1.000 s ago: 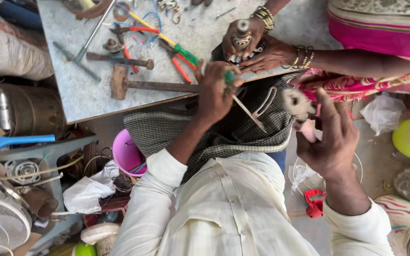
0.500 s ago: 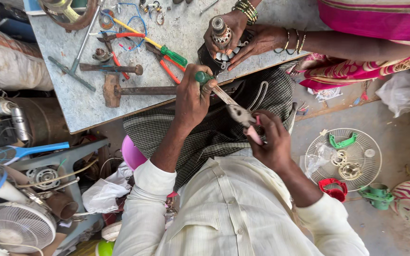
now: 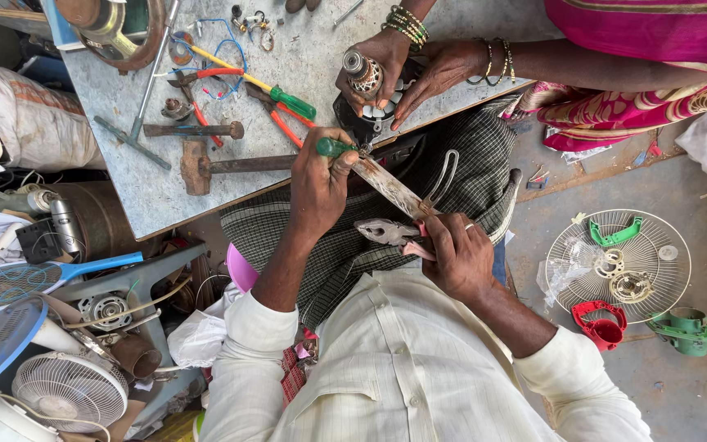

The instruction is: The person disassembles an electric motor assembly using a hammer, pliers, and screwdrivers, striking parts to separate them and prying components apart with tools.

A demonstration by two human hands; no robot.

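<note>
My left hand (image 3: 317, 184) is closed on the green handle of a long flat rusty file (image 3: 390, 187) that slants down to the right over my checked lap cloth (image 3: 468, 176). At the file's lower end, my right hand (image 3: 456, 254) holds metal pliers (image 3: 382, 232) whose jaws point left. Across the grey table (image 3: 304, 57), another person's two hands, wearing bangles, hold a small motor rotor (image 3: 363, 72) upright on a black part.
On the table lie a hammer (image 3: 206, 165), a green and yellow screwdriver (image 3: 263, 86) and red-handled pliers (image 3: 280, 119). A fan guard (image 3: 619, 266) with green and red parts lies on the floor at right. A small fan (image 3: 71, 385) and a blue racket (image 3: 10, 282) are at left.
My right hand came down from open in the air at the right and took hold of the pliers at the file's end. My left hand kept the green handle.
</note>
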